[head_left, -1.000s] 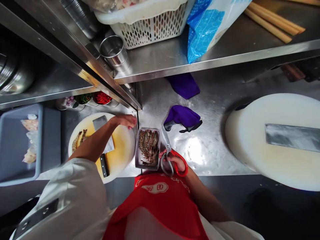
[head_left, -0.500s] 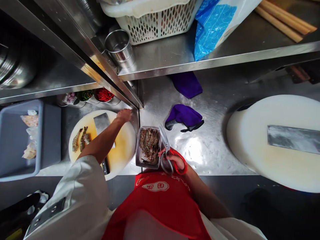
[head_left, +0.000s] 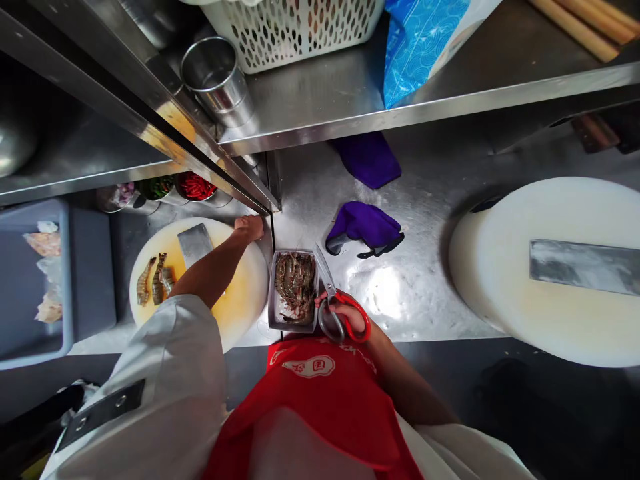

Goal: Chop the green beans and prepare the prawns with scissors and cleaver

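Observation:
My right hand (head_left: 349, 316) is closed around a pair of scissors (head_left: 326, 273) with one red and one grey handle loop, its blades pointing away from me. Beside the scissors, a rectangular tray (head_left: 273, 310) holds a pile of shrimp (head_left: 297, 283). My left arm reaches across the left round cutting board (head_left: 245, 287). At that board's far right edge, my left hand (head_left: 249, 227) is curled shut; what its fingers hold, if anything, is hidden. Several shrimp (head_left: 159, 283) lie on this board, and a cleaver (head_left: 194, 244) is partly covered by my forearm.
A grey bin (head_left: 87, 267) stands at far left, near bowls of red chillies (head_left: 197, 187) and green pieces. Purple cloths (head_left: 367, 223) lie on the steel counter. Another round board (head_left: 500, 267) with a cleaver (head_left: 585, 267) is at right. A steel shelf (head_left: 320, 130) and upright post cross above.
The view has shifted slightly, so most things sit a little further left and higher. My left forearm now covers the cleaver's handle. The scissors remain in my right hand.

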A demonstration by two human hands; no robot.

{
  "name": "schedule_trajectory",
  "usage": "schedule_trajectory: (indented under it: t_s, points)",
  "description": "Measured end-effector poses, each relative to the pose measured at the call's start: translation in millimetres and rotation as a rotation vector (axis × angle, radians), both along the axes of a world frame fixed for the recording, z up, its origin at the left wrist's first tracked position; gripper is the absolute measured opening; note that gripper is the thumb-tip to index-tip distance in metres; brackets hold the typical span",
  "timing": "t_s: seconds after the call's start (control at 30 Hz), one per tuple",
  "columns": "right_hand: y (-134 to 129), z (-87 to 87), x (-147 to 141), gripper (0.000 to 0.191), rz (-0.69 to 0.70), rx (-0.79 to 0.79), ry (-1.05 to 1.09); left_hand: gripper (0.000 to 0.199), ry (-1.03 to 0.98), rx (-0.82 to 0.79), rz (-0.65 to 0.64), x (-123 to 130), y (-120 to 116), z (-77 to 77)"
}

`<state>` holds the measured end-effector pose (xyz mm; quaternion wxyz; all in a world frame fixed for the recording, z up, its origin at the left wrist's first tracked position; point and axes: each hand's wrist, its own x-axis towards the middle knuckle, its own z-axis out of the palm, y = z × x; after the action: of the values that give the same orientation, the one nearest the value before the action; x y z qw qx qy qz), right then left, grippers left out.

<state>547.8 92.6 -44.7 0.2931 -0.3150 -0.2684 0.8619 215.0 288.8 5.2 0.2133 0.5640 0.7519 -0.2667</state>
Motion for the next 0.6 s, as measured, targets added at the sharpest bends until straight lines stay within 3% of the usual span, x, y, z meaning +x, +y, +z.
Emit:
schedule_trajectory:
  t_s: [0.1, 0.23, 0.33, 0.43, 0.6]
  points:
    - [1.4, 5.8, 4.0, 0.028, 0.012, 0.029, -0.012, 0.037, -0.031, -0.001, -0.092, 12.7, -22.1, 13.6]
    - [-0.5, 7.0, 9.9, 0.031, 0.011, 0.045, -0.067, 0.027, -0.203, 0.012, -0.233, 43.7, -81.2, 18.5]
    - [-6.3, 0.9, 13.4, 0.034, -0.019, 0.027, -0.193, 0.028, -0.259, 0.053, -0.139, 74.7, -132.0, 3.5]
    - [-13.6, -3.8, 16.7, 0.038, -0.038, 0.042, -0.307, 0.034, -0.211, 0.115, -0.037, 101.7, -166.2, -16.7]
    - [-25.7, -1.0, 20.7, 0.046, -0.001, -0.015, -0.201, 0.036, -0.245, 0.285, 0.282, 116.4, -175.4, -34.3]
